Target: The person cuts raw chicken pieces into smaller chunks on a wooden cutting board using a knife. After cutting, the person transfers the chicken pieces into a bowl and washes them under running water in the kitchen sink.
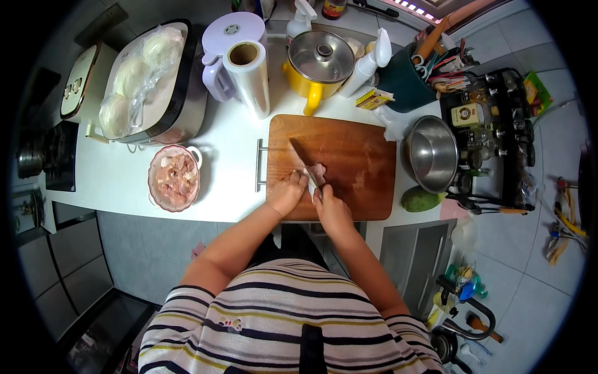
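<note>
On a wooden cutting board (359,163) lies a piece of raw meat (318,173), pale pink. My right hand (332,210) is closed around the handle of a kitchen knife (298,153), whose blade points up and to the left across the meat. Just left of the blade, my left hand (289,189) rests with bent fingers at the meat's near left edge; whether it grips the meat is hard to tell. To the left, a white bowl with a red scalloped rim (151,187) holds cut raw meat pieces (176,180).
Right of the board stand a steel bowl (432,154) and a green vegetable or fruit (420,199). Behind it are a yellow pot with glass lid (317,86), a spray bottle (366,65) and a roll of plastic film (250,86). A large appliance (187,112) stands at the left.
</note>
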Demonstrator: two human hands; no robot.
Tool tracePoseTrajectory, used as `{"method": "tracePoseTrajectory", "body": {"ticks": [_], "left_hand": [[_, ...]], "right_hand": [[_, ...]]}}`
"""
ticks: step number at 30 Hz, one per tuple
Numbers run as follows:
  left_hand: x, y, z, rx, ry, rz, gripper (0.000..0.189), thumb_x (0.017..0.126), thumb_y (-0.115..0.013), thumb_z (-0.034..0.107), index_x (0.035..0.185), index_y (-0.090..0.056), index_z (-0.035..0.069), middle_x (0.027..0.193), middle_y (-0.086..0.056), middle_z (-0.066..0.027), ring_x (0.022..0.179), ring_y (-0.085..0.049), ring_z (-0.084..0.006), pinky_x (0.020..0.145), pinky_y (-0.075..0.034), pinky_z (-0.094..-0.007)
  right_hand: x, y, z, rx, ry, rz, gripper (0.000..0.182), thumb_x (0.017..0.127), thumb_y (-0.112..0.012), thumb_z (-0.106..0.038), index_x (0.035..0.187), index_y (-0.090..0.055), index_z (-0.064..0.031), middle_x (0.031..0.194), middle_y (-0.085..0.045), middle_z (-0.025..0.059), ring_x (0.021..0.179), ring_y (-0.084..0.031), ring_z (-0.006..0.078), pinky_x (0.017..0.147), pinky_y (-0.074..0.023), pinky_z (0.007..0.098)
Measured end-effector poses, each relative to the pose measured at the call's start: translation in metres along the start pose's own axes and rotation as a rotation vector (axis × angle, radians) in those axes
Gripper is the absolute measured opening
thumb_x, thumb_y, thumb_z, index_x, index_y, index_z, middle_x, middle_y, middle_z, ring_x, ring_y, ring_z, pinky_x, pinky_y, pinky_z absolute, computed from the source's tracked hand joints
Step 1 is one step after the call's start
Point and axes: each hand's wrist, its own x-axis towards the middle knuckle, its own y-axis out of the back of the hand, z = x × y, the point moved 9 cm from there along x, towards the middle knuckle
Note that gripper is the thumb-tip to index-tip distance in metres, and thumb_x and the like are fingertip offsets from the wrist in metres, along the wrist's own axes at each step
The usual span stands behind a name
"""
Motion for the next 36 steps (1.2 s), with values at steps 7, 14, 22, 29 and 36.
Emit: {"method": "tracePoseTrajectory", "body": {"ticks": [7,14,22,29,36], "left_hand": [[0.000,-0.002,0.007,-0.019,-0.032,0.025,0.026,0.079,-0.052,0.010,0.103,-0.057,0.001,0.090,-0.060,-0.0172,0.078,-0.064,-0.0314,0.072,-0.053,-0.0373],[0.002,-0.001,-0.016,-0.060,0.179,-0.055,0.021,0.084,-0.051,0.012,0.101,-0.057,0.002,0.091,-0.062,-0.0193,0.078,-0.065,-0.0315,0.071,-0.053,-0.0401],[-0.006,-0.006,0.002,-0.119,0.037,0.015,0.020,0.085,-0.053,0.015,0.099,-0.058,0.002,0.091,-0.061,-0.0221,0.075,-0.063,-0.0367,0.067,-0.052,-0.0439],[-0.012,0.027,-0.069,-0.163,0.326,0.046,0.021,0.089,-0.055,0.016,0.104,-0.058,0.002,0.094,-0.061,-0.0209,0.078,-0.062,-0.0387,0.066,-0.052,-0.0449],[-0.052,0.060,-0.093,-0.216,0.424,0.272,0.018,0.092,-0.049,0.018,0.089,-0.055,0.002,0.081,-0.059,-0.0200,0.073,-0.059,-0.0398,0.064,-0.049,-0.0486]], "right_hand": [[-0.006,-0.009,0.012,0.018,0.026,0.006,0.028,0.092,-0.052,-0.027,0.105,-0.042,-0.0033,0.079,-0.063,0.0273,0.076,-0.061,0.0472,0.066,-0.0479,0.0555],[-0.003,-0.001,0.017,0.053,-0.010,-0.022,0.026,0.093,-0.050,-0.028,0.101,-0.043,-0.0041,0.081,-0.064,0.0263,0.078,-0.062,0.0470,0.068,-0.0473,0.0562],[0.013,-0.003,0.001,0.027,0.084,0.064,0.026,0.093,-0.051,-0.028,0.101,-0.043,-0.0046,0.079,-0.063,0.0270,0.075,-0.061,0.0476,0.063,-0.0464,0.0564],[-0.020,-0.006,0.028,-0.016,0.010,0.017,0.029,0.092,-0.052,-0.028,0.104,-0.043,-0.0034,0.077,-0.064,0.0257,0.074,-0.062,0.0453,0.065,-0.0479,0.0537],[-0.026,-0.005,0.038,-0.008,-0.013,0.038,0.029,0.092,-0.054,-0.025,0.107,-0.043,-0.0028,0.075,-0.063,0.0252,0.073,-0.061,0.0450,0.065,-0.0480,0.0523]]}}
